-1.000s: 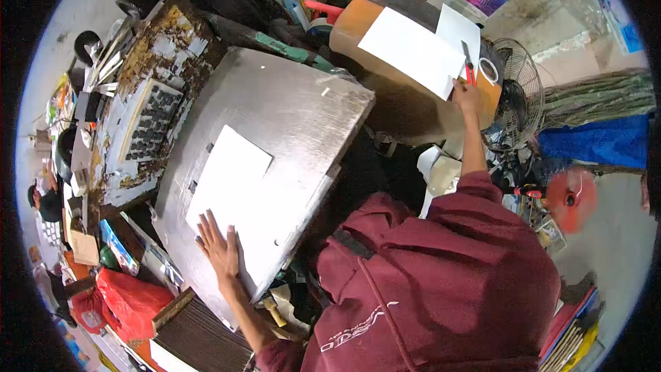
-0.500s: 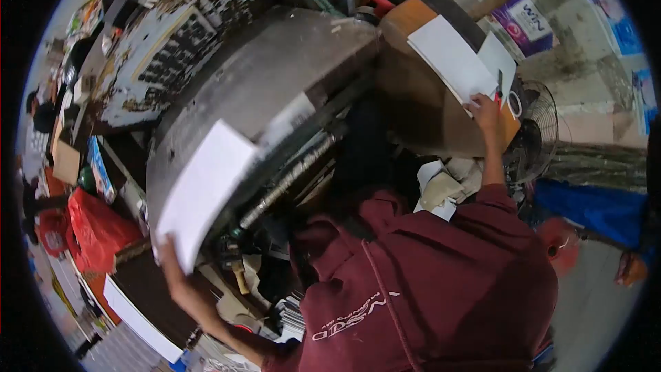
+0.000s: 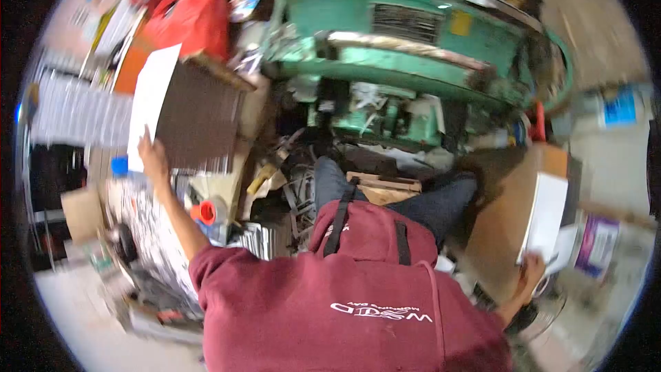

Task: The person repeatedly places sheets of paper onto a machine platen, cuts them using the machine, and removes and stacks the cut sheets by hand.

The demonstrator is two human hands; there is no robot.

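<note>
My left hand (image 3: 153,155) reaches out to the far left, its fingers closed at the lower edge of a white sheet (image 3: 153,100). That sheet lies along the left edge of a stack topped with dark brown board (image 3: 200,114). To the far right, my right hand (image 3: 531,273) has its fingers bent at the near end of a few white sheets (image 3: 549,210) on a brown cardboard box (image 3: 506,217). A small dark object beside those fingers is too blurred to name. Motion blur softens both hands.
A green machine (image 3: 323,10) stands across the front, with scraps and parts below it. On the left are a red plastic bag (image 3: 196,21), a tape roll with an orange core (image 3: 205,212) and a blue cap (image 3: 120,165). A purple-and-white box (image 3: 595,246) sits far right.
The view has swung left, from the grey-topped table to the green machine. My left hand has carried a white sheet from beside that table to the dark stack. My right hand stays at its sheets.
</note>
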